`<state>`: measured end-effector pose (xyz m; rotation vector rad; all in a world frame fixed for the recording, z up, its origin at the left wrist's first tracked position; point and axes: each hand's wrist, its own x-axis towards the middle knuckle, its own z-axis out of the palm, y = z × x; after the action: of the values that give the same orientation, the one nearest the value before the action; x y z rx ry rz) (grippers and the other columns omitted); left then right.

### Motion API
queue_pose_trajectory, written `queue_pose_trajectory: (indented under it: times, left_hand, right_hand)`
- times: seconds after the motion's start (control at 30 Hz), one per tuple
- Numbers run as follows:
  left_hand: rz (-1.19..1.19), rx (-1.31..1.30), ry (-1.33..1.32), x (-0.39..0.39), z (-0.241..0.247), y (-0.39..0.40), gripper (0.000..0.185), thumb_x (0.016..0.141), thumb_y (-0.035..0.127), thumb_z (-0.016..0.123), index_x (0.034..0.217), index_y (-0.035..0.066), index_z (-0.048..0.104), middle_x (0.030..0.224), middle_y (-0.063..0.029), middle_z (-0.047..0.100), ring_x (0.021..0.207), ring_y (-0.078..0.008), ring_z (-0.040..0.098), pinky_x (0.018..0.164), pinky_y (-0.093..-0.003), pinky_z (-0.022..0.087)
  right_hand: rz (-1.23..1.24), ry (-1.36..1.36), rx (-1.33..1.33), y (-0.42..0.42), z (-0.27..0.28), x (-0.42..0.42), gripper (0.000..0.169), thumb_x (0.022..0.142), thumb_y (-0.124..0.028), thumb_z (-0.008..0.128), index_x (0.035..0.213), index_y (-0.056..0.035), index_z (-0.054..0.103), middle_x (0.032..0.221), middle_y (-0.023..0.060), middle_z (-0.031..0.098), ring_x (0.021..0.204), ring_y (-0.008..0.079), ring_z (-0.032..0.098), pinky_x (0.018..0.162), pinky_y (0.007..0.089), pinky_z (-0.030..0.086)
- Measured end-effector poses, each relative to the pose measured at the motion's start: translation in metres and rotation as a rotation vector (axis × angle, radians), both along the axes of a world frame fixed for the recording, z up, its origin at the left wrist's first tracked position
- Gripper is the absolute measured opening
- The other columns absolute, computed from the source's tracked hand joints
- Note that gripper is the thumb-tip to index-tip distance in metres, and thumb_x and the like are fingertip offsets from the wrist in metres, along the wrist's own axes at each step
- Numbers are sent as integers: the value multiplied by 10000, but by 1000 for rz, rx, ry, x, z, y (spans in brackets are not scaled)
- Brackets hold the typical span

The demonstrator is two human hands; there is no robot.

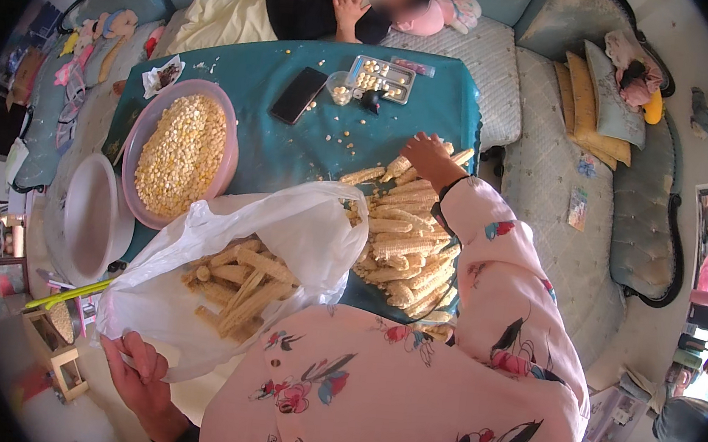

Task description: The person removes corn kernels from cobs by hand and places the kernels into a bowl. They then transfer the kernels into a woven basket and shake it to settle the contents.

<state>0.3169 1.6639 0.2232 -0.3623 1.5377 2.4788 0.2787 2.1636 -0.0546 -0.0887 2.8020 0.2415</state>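
Observation:
My left hand (138, 366) pinches the near rim of a white plastic bag (161, 266), low on the left. The bag's mouth gapes, and several stripped corn cobs (252, 281) lie inside. On the table's right side is a heap of bare corn cobs (404, 232), just right of the bag's far rim. My right hand (427, 156) reaches over the far end of this heap, its fingers touching the cobs there. Whether those fingers grip one is hidden. A pink basin (231, 164) full of loose corn kernels (178, 153) stands beyond the bag.
An empty pale tub (88, 227) stands left of the basin. The green-covered table (266, 65) also bears a phone (299, 95), a small clear cup (340, 87), a compartment tray (398, 91) and scattered kernels. Behind it a person (324, 1) lies on a sofa (472, 60).

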Motion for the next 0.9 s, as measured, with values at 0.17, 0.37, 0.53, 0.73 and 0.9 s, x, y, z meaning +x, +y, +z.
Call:
queue_pose_trajectory:
  times: [0.17, 0.37, 0.53, 0.73, 0.9]
  left_hand:
    - [39, -57, 7, 5, 1, 7, 429, 959, 344, 244, 624, 93, 339, 460, 11, 295, 327, -49, 202, 304, -182, 165]
    - [41, -84, 5, 5, -2, 16, 427, 958, 344, 250, 621, 99, 339, 452, 15, 284, 324, -46, 196, 305, -182, 160]
    - [28, -38, -31, 2, 0, 18, 436, 957, 352, 248, 621, 93, 348, 453, 12, 295, 325, -43, 204, 307, -175, 167]
    - [-46, -62, -1, 5, -1, 4, 447, 955, 366, 245, 619, 93, 354, 452, 13, 312, 325, -41, 215, 309, -175, 176]
    - [-51, -79, 11, 4, -4, 6, 449, 954, 370, 247, 617, 94, 356, 460, 21, 318, 330, -38, 214, 311, -179, 166]
  right_hand:
    - [172, -41, 75, -1, -14, -9, 522, 597, -180, 730, 1073, -150, 516, 1065, 64, 498, 1073, 242, 441, 850, 437, 379]
    - [141, -87, -76, 7, -5, -9, 543, 603, -142, 713, 1097, -130, 488, 930, 59, 568, 991, 251, 531, 849, 439, 397]
    - [44, -161, -70, 7, -8, -7, 432, 621, -157, 687, 1016, -113, 519, 861, 68, 592, 920, 255, 560, 760, 395, 436]
    - [-121, 714, -622, -34, 77, -6, 383, 620, -167, 687, 955, -87, 520, 844, 115, 605, 783, 305, 583, 701, 402, 467]
    - [-104, 411, -1769, -157, 184, 18, 392, 667, -164, 680, 1012, -64, 522, 880, 74, 606, 794, 170, 598, 746, 295, 479]
